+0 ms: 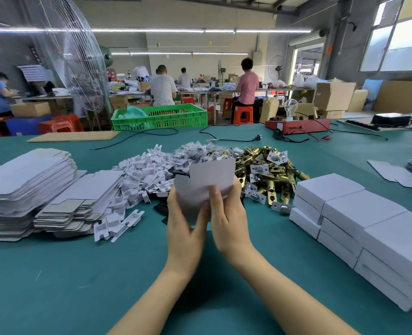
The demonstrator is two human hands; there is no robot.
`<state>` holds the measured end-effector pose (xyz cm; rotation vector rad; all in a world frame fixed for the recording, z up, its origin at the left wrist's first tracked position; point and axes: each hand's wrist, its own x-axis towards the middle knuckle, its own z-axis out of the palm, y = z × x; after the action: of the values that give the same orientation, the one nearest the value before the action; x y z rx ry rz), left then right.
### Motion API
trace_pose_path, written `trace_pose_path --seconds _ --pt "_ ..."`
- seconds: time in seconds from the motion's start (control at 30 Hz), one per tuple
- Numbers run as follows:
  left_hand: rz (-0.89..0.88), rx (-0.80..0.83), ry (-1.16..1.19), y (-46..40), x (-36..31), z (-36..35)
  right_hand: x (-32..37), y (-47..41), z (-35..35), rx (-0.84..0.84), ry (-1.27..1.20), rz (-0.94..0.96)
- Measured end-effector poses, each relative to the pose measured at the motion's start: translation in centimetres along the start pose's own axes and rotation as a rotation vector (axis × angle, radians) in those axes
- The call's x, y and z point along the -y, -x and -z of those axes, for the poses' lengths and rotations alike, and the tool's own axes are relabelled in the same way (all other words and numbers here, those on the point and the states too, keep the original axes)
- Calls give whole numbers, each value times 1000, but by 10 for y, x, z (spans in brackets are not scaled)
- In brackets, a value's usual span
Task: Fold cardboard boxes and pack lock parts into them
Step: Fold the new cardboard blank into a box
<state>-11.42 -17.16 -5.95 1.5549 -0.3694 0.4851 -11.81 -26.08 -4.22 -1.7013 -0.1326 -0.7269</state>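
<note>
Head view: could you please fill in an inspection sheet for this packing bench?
Surface: teal table, bare in front of the person.
Job's things: half-folded white box held up in both hands; flat box blanks stacked at left; white plastic inserts, bagged small parts and brass latches heaped behind; closed white boxes stacked at right.
Clutter: loose cardboard sheet; red test board with bulb; green crate.
Hands: left hand and right hand grip the box, fingers curled round it.
Cables: black power cord loose across the far table.
Surroundings: seated workers, fan, cartons.
</note>
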Motion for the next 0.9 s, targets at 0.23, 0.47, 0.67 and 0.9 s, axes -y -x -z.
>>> trace_pose_path --seconds 0.23,0.47,0.67,0.9 --pt "-14 97 8 4 2 -5 4 7 -8 -5 -78 72" --pt "35 63 73 -6 6 4 -1 -2 3 70 -215 -46" --pt "63 205 185 -15 0 13 -5 -14 22 89 -47 -4" --pt "-27 85 2 -13 -1 14 1 -18 24 -56 37 -31"
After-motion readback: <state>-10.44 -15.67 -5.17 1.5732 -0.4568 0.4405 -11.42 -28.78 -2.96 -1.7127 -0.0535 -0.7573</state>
